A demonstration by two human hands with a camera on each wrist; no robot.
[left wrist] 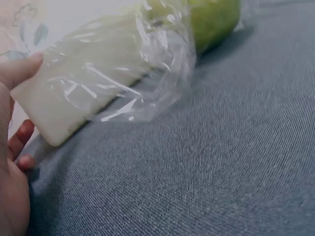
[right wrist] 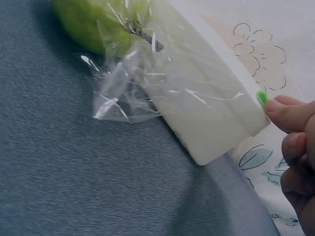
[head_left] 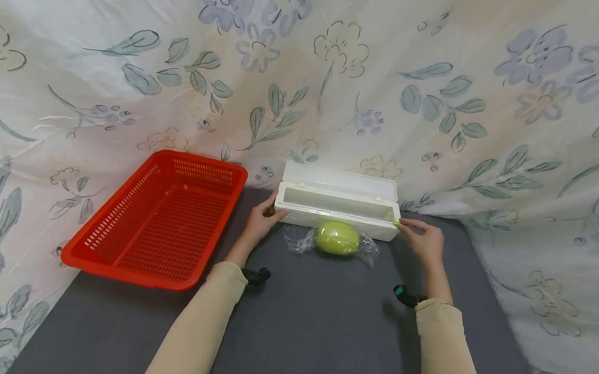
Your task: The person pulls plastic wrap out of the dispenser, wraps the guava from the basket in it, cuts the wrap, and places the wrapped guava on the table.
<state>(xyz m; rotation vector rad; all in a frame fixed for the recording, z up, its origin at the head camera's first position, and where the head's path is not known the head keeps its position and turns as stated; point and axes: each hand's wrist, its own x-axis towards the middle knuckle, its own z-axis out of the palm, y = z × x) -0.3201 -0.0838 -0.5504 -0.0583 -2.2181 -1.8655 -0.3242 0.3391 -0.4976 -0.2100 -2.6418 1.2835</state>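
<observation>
Head view: the dark table (head_left: 321,327) runs between the person's forearms, leaving room to slide things nearer, while the red basket's (head_left: 116,271) rim bounds the left side. Farther off, a green fruit (head_left: 337,239) in clear plastic (head_left: 300,240) lies just before the long white box (head_left: 336,219). The left hand (head_left: 262,220) grips the box's left end, thumb in front; the right hand (head_left: 425,243) pinches its right rim corner, probably to steady it from both ends. Behind, the lid (head_left: 340,179) leans back open near the floral cloth (head_left: 363,99), which limits rearward movement.
</observation>
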